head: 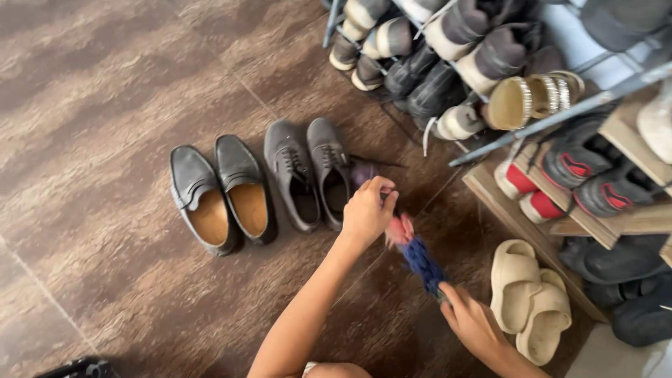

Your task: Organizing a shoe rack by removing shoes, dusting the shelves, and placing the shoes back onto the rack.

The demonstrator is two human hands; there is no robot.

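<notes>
My left hand is closed on the top of a dark purplish shoe that stands on the floor just right of a pair of grey lace-up shoes. My right hand grips the handle end of a blue and pink duster. The duster's pink tip is blurred and lies against the left hand and the shoe it holds. Most of that shoe is hidden behind the left hand.
A pair of dark loafers with tan insoles sits left of the grey pair on the brown tiled floor. A metal shoe rack packed with several shoes stands at the upper right. Beige slides lie by its wooden base.
</notes>
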